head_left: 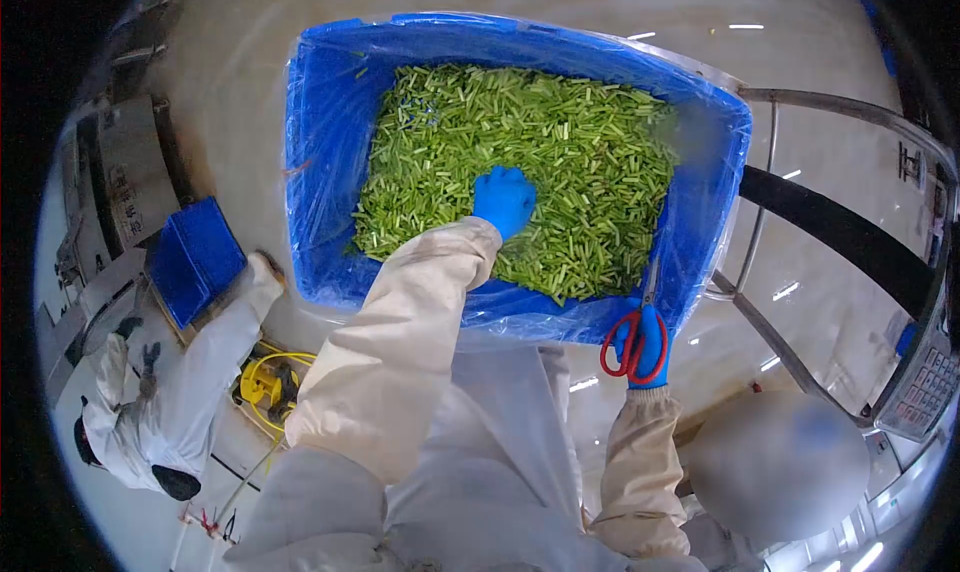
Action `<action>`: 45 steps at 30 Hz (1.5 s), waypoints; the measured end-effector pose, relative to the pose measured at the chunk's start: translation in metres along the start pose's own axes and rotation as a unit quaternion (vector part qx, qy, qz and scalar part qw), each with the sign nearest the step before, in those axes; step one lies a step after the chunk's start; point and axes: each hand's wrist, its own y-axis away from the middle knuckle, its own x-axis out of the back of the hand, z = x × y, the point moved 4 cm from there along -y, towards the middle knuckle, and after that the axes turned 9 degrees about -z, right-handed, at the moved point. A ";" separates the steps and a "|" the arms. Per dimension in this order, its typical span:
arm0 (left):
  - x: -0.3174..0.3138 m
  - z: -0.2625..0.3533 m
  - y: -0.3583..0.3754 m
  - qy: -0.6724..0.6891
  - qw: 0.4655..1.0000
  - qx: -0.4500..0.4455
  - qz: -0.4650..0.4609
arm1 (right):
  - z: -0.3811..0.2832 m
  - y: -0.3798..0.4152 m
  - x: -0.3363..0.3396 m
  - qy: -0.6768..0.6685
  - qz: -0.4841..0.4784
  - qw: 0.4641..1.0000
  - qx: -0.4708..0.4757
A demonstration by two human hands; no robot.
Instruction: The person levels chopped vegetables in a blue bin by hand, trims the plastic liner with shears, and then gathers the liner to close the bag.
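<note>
A large blue plastic bin [330, 172] lined with clear film holds a thick layer of short-cut green stalks [590, 162]. Reaching into it, my left hand [505, 202] in a blue glove presses on the stalks near the middle, fingers curled closed; whatever lies inside them is hidden. My right hand [652, 350], also blue-gloved, is at the bin's near right corner. It grips red-handled scissors [608, 357], whose blades point away from me along the inside of the bin wall. Both my forearms wear beige sleeves.
To the right stands a metal frame [770, 212] with a keypad unit [915, 397]. A person in white [185, 412] works at the left beside a blue crate [195, 257] and a yellow device with a cable [265, 387]. A blurred round shape [780, 462] is at lower right.
</note>
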 end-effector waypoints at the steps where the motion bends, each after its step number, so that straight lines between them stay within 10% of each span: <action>1: 0.003 -0.001 0.001 0.001 1.000 0.000 -0.001 | 0.000 0.000 0.001 0.014 -0.001 1.000 -0.005; 12: 0.070 -0.006 0.064 0.390 0.920 0.037 -0.032 | -0.039 0.035 -0.092 0.215 -0.144 0.966 0.003; 14: 0.081 0.008 0.078 0.500 0.864 0.034 -0.043 | -0.032 0.035 -0.113 0.454 -0.181 0.842 0.226; 27: 0.069 0.004 0.099 0.357 0.932 0.051 0.038 | -0.026 0.032 -0.139 0.484 -0.211 0.836 0.150; 29: 0.062 -0.009 0.090 0.123 0.986 -0.010 0.116 | -0.010 0.022 -0.122 0.179 -0.170 0.960 -0.134; 33: 0.053 -0.057 0.069 0.063 0.992 0.108 0.014 | -0.026 0.016 -0.110 0.253 -0.151 0.953 -0.076; 36: 0.043 -0.051 0.048 0.131 0.984 0.026 0.113 | -0.027 0.008 -0.093 0.226 -0.147 0.962 -0.036; 45: -0.009 0.016 0.001 0.091 0.995 0.007 -0.033 | -0.008 0.000 -0.055 0.194 -0.121 0.973 -0.044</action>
